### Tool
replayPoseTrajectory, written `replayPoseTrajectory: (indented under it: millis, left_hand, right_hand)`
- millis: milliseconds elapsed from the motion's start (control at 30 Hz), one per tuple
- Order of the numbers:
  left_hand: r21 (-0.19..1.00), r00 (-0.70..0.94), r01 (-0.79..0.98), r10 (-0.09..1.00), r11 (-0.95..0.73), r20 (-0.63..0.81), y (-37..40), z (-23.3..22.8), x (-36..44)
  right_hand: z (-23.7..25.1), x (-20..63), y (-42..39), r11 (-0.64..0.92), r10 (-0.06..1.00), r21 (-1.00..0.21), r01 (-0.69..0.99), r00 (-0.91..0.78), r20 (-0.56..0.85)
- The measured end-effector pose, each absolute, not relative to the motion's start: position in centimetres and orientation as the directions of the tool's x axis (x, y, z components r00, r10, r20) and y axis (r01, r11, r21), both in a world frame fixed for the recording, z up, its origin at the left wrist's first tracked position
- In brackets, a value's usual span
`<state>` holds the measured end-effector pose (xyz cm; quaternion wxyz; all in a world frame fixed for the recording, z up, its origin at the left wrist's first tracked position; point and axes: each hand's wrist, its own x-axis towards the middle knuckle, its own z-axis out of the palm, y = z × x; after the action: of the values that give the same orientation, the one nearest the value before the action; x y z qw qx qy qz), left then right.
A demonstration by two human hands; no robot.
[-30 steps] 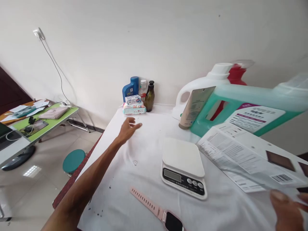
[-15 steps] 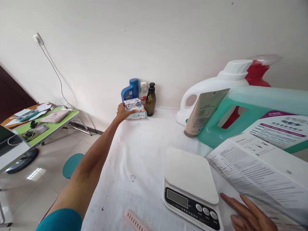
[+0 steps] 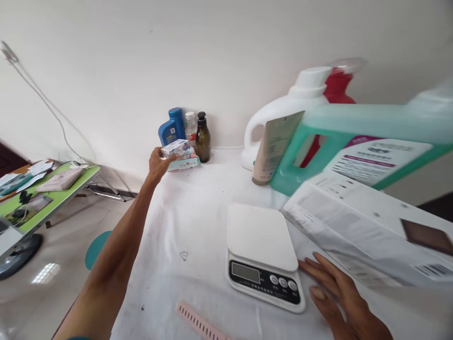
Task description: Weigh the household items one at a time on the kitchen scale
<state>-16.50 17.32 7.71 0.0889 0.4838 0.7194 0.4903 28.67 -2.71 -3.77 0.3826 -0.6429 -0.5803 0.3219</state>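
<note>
Two hands in play. Left hand (image 3: 158, 162) is stretched out to the far edge of the surface (image 3: 198, 222), fingers (image 3: 166, 156) closed round a small white box (image 3: 175, 148), which looks lifted just clear of the wipes pack (image 3: 184, 163) under it. Gripped by its near end, prob. because that's the only side free: bottles crowd it behind.

Right hand (image 3: 336, 295) rests flat at the near edge, fingers spread, holding nothing, just beside the scale (image 3: 262, 255) and touching or nearly touching its right side. Reads as a brace while the other arm reaches long.

Count, far edge: 3 small bottles against the wall, i.e. 1 blue bottle (image 3: 171, 131), 1 clear bottle (image 3: 190, 127), 1 brown bottle (image 3: 203, 138). Right of them: 1 white jug (image 3: 283, 113), 1 red bottle (image 3: 336, 85) behind it, 1 tube (image 3: 278, 146) standing cap-down and leaning on 1 big green jug (image 3: 354, 137). Below that, 1 flat carton (image 3: 361, 226), print side up, blurred. 1 scale mid-surface, display facing the near edge so it's readable. 1 pink strap (image 3: 198, 323) at the near edge, partly cut off.

Off the surface, left: 1 green folding table (image 3: 53, 189) w/ papers, 1 teal stool (image 3: 95, 245).
</note>
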Motion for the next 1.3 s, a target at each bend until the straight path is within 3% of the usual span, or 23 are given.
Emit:
replayPoseTrajectory:
  millis: [133, 267, 467, 667, 767, 933, 1300]
  left_hand:
    - [0.841, -0.405, 0.536, 0.848, -0.082, 0.341, 11.0, 8.0, -13.1]
    - [0.870, -0.108, 0.464, 0.964, -0.167, 0.243, 5.1, 7.8, -6.9]
    - [0.857, 0.151, 0.438, 0.962, -0.271, 0.227, 2.0, 5.3, 0.6]
    - [0.805, 0.231, 0.519, 0.954, -0.288, 0.192, 1.9, 3.7, 1.3]
    - [0.852, 0.247, 0.448, 0.953, -0.270, 0.173, 2.4, 3.8, 0.8]
    - [0.930, 0.228, 0.351, 0.973, -0.105, 0.023, 3.7, 3.8, 0.6]
    - [0.917, 0.141, 0.367, 0.983, -0.159, 0.114, 3.0, 2.8, -1.8]
  right_hand:
    - [-1.9, 27.7, -3.3, -0.011, 0.995, -0.874, 0.486, 0.090, 0.037]
    - [-1.0, 27.5, -3.6, -0.051, 0.997, -0.880, 0.473, 0.082, -0.014]
    - [0.2, 27.5, -3.8, -0.069, 0.998, -0.890, 0.451, 0.045, -0.054]
    - [0.0, 27.4, -3.8, -0.036, 0.999, -0.884, 0.466, 0.023, -0.029]
    - [-0.3, 27.4, -3.8, -0.003, 1.000, -0.877, 0.480, -0.005, -0.007]
    - [-0.4, 27.6, -3.9, 0.009, 1.000, -0.867, 0.499, -0.029, -0.006]
    - [-2.3, 27.9, -4.5, 0.175, 0.983, -0.813, 0.555, -0.141, 0.115]
